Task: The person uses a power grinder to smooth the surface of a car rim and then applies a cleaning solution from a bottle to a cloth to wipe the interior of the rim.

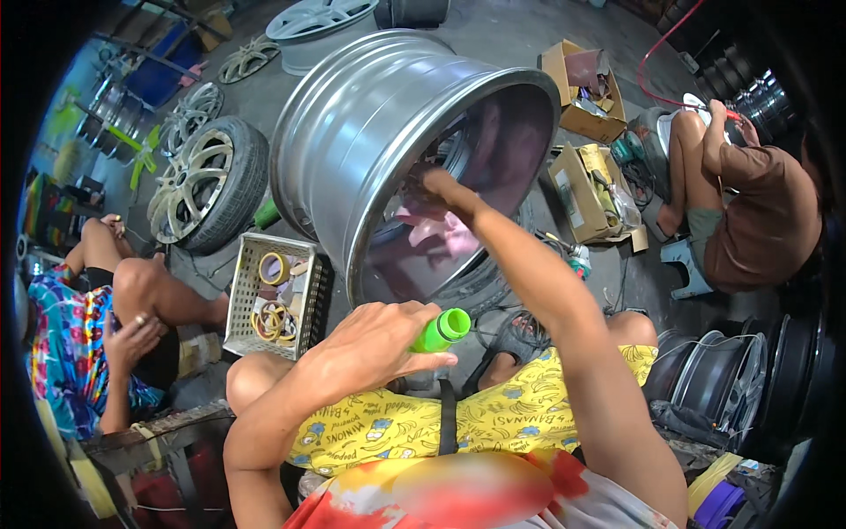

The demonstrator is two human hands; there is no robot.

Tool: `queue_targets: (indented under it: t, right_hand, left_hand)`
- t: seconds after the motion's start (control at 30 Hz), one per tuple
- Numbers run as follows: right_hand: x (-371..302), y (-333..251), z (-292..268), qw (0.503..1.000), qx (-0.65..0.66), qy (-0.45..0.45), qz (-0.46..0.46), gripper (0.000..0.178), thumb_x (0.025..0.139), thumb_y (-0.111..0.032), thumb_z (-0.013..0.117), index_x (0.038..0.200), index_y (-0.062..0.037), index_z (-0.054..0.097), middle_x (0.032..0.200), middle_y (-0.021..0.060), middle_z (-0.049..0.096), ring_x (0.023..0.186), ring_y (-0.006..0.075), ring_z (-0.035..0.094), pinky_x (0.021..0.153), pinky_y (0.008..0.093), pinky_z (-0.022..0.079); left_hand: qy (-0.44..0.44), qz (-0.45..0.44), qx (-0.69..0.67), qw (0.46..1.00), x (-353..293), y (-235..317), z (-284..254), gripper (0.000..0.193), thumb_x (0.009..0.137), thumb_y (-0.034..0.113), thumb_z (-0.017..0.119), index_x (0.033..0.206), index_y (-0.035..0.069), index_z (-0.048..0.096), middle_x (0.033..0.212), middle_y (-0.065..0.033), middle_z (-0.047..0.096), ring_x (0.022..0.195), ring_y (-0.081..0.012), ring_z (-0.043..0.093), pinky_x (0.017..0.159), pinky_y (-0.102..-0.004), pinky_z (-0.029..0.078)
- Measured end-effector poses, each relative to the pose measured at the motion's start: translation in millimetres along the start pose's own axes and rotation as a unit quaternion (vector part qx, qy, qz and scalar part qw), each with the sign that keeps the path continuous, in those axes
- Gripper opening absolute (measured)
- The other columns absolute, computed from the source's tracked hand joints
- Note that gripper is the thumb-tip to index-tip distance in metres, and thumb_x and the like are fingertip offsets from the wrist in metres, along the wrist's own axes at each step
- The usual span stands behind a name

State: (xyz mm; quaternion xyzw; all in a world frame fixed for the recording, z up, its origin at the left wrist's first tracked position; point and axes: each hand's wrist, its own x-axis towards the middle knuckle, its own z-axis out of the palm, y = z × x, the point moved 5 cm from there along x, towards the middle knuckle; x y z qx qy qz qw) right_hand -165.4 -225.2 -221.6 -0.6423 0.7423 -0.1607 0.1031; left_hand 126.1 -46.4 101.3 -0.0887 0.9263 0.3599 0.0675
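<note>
A large silver wheel rim (pixel 370 123) lies tilted in front of me, its open barrel facing right and toward me. My right hand (pixel 425 182) reaches into the barrel, its fingers partly lost in shade. A bunched pink cloth (pixel 438 234) hangs from this hand against the inner wall. In front of the rim, over my lap, my left hand (pixel 379 339) is closed round a bright green bottle (pixel 438 333). The bottle is tilted, with its open mouth toward the right and no cap on it.
A cream plastic basket (pixel 236 295) with tape rolls stands left of the rim, near a tyred wheel (pixel 207 185). Two cardboard boxes (pixel 589 207) sit on the right. People sit at both sides; the right one (pixel 762 207) handles a red hose. More rims (pixel 718 375) stand at lower right.
</note>
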Motion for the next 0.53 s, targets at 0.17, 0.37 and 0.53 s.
queue_targets:
  t: [0.17, 0.37, 0.53]
  right_hand:
    - [-12.4, -143.4, -33.6, 0.990, -0.074, 0.075, -0.089, 0.025, 0.091, -0.034, 0.062, 0.091, -0.0148, 0.080, 0.091, 0.0131, 0.078, 0.083, 0.0337, 0.075, 0.071, 0.0489, 0.058]
    - [-20.7, -83.0, -0.9, 0.984, 0.162, 0.075, 0.018, 0.027, 0.089, -0.030, 0.066, 0.108, -0.0134, 0.076, 0.092, 0.0141, 0.075, 0.085, 0.0296, 0.074, 0.069, 0.0460, 0.056]
    - [-16.1, -130.6, -68.4, 0.967, -0.211, 0.079, -0.121, 0.020, 0.087, -0.027, 0.068, 0.100, -0.0177, 0.079, 0.102, 0.0131, 0.077, 0.096, 0.0256, 0.074, 0.073, 0.0398, 0.055]
  left_hand:
    - [0.003, -0.081, 0.010, 0.997, -38.8, -19.5, -4.9, 0.052, 0.094, 0.047, 0.073, 0.110, -0.002, 0.063, 0.091, -0.0242, 0.071, 0.087, -0.0472, 0.069, 0.075, -0.0545, 0.055]
    - [0.012, -0.031, 0.008, 0.999, -20.9, -7.3, -5.8, 0.050, 0.094, 0.046, 0.072, 0.108, -0.001, 0.063, 0.092, -0.0234, 0.071, 0.086, -0.0468, 0.069, 0.075, -0.0542, 0.055]
    - [0.029, -0.044, 0.026, 0.998, -34.4, -17.8, -1.3, 0.049, 0.094, 0.046, 0.073, 0.107, 0.000, 0.064, 0.095, -0.0231, 0.071, 0.088, -0.0477, 0.069, 0.076, -0.0538, 0.055]
